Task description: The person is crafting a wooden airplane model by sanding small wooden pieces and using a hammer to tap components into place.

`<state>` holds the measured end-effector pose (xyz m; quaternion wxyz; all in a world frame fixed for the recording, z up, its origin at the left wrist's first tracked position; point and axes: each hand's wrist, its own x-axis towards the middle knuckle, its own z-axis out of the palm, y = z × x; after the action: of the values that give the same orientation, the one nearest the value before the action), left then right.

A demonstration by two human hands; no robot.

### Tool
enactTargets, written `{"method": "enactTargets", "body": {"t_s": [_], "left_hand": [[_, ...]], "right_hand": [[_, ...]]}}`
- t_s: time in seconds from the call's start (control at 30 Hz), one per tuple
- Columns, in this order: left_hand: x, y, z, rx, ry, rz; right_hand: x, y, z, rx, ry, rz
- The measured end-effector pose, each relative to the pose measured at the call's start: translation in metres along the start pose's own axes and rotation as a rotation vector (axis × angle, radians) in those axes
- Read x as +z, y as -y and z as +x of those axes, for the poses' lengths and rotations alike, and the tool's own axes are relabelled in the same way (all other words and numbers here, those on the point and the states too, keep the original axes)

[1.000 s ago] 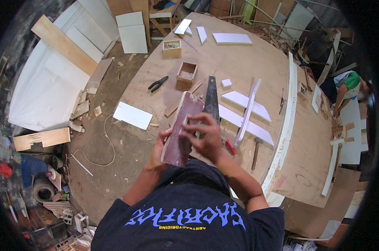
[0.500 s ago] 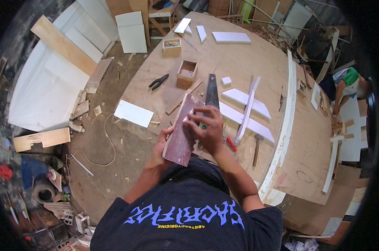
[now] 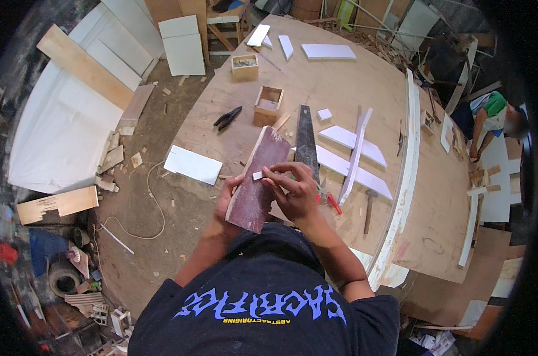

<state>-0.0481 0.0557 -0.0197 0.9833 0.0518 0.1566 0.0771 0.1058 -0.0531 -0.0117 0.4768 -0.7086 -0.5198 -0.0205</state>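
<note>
Holding a dark red block [image 3: 251, 196] tilted, with the fingers of the left hand [image 3: 225, 199] clamped on its left edge. Pinching a small white piece [image 3: 258, 175] between the closed fingers of the right hand [image 3: 293, 191], near the middle of the block's face (touching or just above, impossible to tell). Note on the worktop [image 3: 352, 89]: a saw [image 3: 306, 139] right of the block, black pliers [image 3: 228, 118] to the left, a hammer [image 3: 369, 210] farther right.

Black T-shirt [image 3: 263, 279] | 2 short sleeves [image 3: 376, 314] | blue lettering [image 3: 266, 302] | yellow print [image 3: 256, 321]
</note>
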Motion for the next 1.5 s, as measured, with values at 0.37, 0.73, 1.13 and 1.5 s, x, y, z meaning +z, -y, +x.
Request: {"method": "enactTargets", "body": {"t_s": [0.37,0.73,1.13,1.5], "left_hand": [[-0.001,-0.072,0.002,-0.087,0.014,-0.021],[-0.024,-0.154,0.01,-0.087,0.035,0.059],[-0.037,-0.182,0.034,-0.163,0.077,0.068],[-0.034,-0.193,0.059,-0.254,0.066,0.069]], "right_hand": [[0.029,0.012,0.062,-0.11,0.108,0.146],[0.091,0.042,0.101,-0.136,-0.049,0.01],[0.118,0.031,0.117,0.081,-0.143,-0.038],[0.129,0.027,0.124,0.23,-0.214,0.004]]}}
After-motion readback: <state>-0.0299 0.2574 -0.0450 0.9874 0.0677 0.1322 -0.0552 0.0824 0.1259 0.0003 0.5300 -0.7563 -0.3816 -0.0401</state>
